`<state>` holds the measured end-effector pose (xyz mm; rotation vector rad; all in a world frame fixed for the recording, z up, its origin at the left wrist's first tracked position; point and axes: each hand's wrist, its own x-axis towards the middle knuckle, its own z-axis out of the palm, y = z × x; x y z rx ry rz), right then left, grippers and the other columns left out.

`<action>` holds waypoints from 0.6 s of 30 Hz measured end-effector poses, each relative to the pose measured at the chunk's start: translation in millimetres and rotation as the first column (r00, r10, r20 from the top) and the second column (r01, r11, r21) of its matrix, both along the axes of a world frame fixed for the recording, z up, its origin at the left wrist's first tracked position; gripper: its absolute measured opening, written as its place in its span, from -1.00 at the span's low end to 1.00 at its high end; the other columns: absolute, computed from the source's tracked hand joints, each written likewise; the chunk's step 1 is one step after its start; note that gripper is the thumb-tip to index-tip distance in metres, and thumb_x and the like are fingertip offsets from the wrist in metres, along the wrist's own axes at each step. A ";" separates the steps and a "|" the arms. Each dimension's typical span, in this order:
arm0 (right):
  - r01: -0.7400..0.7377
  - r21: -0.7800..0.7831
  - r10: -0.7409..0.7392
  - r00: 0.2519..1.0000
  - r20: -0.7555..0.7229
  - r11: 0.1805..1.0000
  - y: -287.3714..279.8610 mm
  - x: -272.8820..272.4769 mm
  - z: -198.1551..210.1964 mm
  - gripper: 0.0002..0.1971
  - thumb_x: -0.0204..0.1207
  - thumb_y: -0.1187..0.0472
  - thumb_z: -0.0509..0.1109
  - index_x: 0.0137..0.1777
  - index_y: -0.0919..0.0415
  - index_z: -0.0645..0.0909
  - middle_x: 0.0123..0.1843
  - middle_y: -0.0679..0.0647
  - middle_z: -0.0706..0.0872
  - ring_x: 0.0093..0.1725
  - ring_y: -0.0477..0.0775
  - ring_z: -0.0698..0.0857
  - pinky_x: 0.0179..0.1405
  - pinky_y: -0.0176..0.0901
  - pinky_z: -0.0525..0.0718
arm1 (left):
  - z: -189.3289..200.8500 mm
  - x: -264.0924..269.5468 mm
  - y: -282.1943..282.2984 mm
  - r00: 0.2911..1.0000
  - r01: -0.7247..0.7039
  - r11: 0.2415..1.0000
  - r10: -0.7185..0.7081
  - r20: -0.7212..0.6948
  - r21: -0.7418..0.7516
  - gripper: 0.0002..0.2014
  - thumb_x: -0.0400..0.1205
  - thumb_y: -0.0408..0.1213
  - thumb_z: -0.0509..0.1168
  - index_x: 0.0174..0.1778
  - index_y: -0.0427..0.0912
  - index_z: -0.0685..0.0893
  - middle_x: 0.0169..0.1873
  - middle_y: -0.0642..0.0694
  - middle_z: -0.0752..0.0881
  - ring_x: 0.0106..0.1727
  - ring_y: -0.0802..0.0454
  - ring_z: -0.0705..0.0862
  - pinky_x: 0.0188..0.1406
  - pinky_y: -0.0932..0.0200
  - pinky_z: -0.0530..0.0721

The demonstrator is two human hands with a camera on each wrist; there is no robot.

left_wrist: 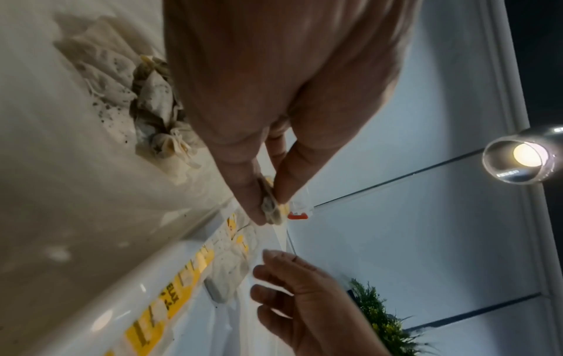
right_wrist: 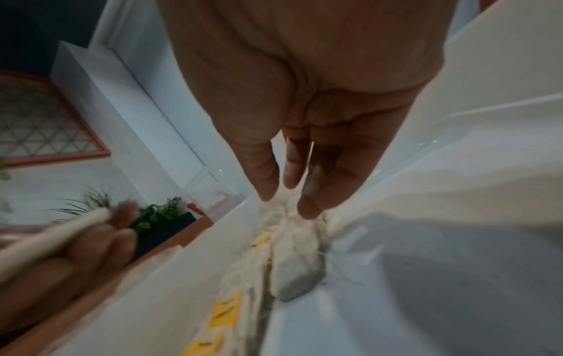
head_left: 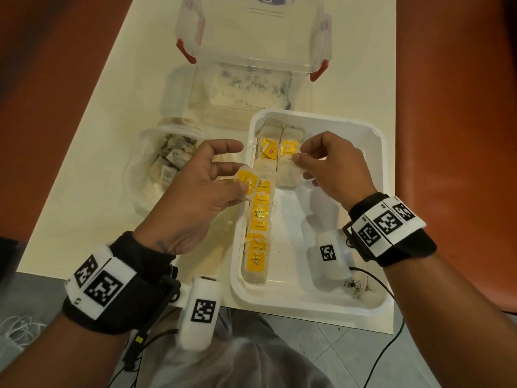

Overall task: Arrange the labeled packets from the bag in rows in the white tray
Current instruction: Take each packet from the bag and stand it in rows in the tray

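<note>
A white tray [head_left: 285, 292] lies at the table's near right. Along its left side runs a row of yellow-labeled packets [head_left: 258, 228]; a second row starts at the far end. My left hand [head_left: 243, 186] hovers over the tray's left rim and pinches one labeled packet [head_left: 247, 179] between thumb and fingers [left_wrist: 259, 212]. My right hand [head_left: 298, 155] pinches the top of a packet in the second row [head_left: 288, 170], which lies on the tray floor [right_wrist: 295, 262]. The clear bag [head_left: 156, 169], with several packets inside, lies left of the tray.
A clear lidded box with red clips [head_left: 251, 60] stands behind the tray and bag. The tray's right half [head_left: 335, 275] holds only crumbs near its front corner. The table's front edge [head_left: 363, 327] runs just below the tray. Orange seating flanks the table.
</note>
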<state>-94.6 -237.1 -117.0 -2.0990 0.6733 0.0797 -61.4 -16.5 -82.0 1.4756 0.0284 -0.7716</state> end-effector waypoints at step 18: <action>-0.272 0.377 0.206 0.957 0.206 0.885 10.3 -19.2 41.1 -0.94 0.60 0.24 0.47 -0.10 0.09 0.72 -0.38 -0.17 0.68 -0.39 -0.13 0.58 -0.37 -0.26 0.52 | 7.1 -4.0 -20.4 0.957 0.264 0.963 -0.269 0.107 0.059 -0.52 0.48 -0.02 0.54 0.33 0.12 0.68 0.16 0.06 0.80 0.20 0.08 0.77 0.24 -0.14 0.74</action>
